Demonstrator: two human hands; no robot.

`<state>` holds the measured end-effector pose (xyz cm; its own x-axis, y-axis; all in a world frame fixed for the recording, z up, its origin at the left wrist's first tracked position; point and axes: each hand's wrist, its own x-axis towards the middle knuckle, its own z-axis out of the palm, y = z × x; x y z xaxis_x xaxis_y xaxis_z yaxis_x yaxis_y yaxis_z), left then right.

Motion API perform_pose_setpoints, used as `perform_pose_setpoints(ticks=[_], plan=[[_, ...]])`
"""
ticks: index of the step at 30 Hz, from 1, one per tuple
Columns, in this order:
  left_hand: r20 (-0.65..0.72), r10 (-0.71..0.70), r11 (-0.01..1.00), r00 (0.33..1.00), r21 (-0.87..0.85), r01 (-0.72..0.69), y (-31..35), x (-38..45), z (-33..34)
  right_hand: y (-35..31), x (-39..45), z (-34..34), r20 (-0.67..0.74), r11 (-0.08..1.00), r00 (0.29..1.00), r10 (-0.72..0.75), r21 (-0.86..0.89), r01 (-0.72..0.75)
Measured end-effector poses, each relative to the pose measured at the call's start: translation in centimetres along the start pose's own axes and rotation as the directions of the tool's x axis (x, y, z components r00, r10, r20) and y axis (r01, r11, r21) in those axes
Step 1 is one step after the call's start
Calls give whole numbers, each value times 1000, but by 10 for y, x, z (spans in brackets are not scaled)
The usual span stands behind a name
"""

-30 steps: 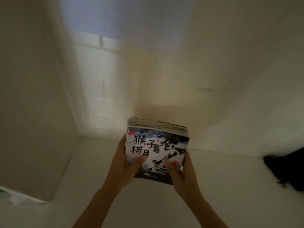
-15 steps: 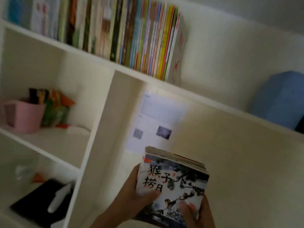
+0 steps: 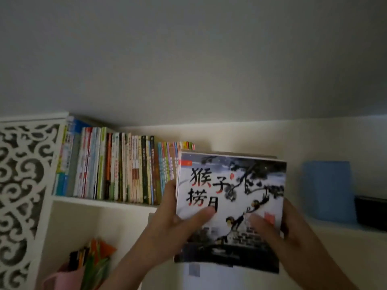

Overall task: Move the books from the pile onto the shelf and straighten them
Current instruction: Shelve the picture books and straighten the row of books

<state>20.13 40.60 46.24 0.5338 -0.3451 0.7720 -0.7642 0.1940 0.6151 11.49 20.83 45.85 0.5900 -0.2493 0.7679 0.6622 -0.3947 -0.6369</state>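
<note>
book stack [image 3: 230,197] beside shelved row [image 3: 117,168]

My left hand [image 3: 169,229] and right hand [image 3: 293,237], bare to the forearms: no sleeves, rings or watch on either wrist.

Blue box [image 3: 328,190], pink cup [image 3: 60,279], white fretwork panel [image 3: 23,185]

- The held stack of books [image 3: 230,206] hides the row of shelved books' [image 3: 117,168] right end.
- Pink cup [image 3: 62,279] cut off at the bottom edge.
- Shelved spine titles too small to read.
</note>
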Motion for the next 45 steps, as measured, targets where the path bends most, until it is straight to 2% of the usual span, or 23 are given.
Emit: perform_pose_setpoints(ticks=[1,2,8,13,15,17,19,22,25,28,29,31,33,35,38,39,40,42,43,44,45], plan=[[-20,17,998,1000,54,-16,-1,20,0,1,18,-4,101,1000,995,-20,-10,21],[-41,30,996,999,80,-27,-1,40,1,-2,37,-5,138,999,990,-18,-34,23],[-40,-9,987,999,160,15,-43,116,16,45,122,-18,209,981,975,74,-190,-34],[-38,-56,982,998,180,62,-85,130,27,85,145,-18,240,973,953,187,-182,-145],[-40,-104,985,994,133,109,-94,135,27,92,149,-20,288,965,930,229,-190,-179],[-2,-172,983,985,60,172,-99,135,21,97,153,-24,352,958,902,251,-227,-177],[90,-204,979,975,0,204,-100,129,7,103,158,-29,357,951,895,266,-250,-183],[180,-171,983,969,-30,179,-105,122,-20,109,177,-33,407,933,867,287,-323,-158],[72,-113,969,991,227,94,-106,124,-25,120,203,-26,480,912,805,348,-370,-174],[-59,38,816,998,578,3,-103,128,-13,137,229,-13,564,908,720,404,-340,-243],[-77,75,775,994,631,-10,-104,129,-10,142,236,-8,594,908,691,412,-327,-260],[-73,101,783,992,621,-34,-109,133,-10,147,248,2,636,910,651,415,-309,-277],[-25,110,791,994,608,-73,-115,133,-15,147,254,11,621,904,658,426,-326,-278],[26,138,769,990,627,-124,-120,131,-19,148,255,18,525,888,737,427,-398,-231],[9,187,730,982,667,-146,-122,130,-20,138,241,24,378,780,872,310,-625,-6],[0,204,713,979,685,-149,-123,131,-19,134,234,23,384,810,886,260,-586,16],[2,227,693,974,702,-163,-124,132,-18,128,224,22,422,889,880,218,-459,0],[50,259,643,965,736,-211,-126,134,-16,111,199,28,593,957,781,197,-289,-22],[71,255,622,964,752,-219,-127,135,-15,105,191,31,665,953,728,165,-297,55],[84,251,600,964,768,-223,-130,137,-15,103,186,35,693,943,708,133,-308,124],[91,262,590,961,773,-234,-132,138,-15,105,185,40,691,923,718,85,-326,204]])
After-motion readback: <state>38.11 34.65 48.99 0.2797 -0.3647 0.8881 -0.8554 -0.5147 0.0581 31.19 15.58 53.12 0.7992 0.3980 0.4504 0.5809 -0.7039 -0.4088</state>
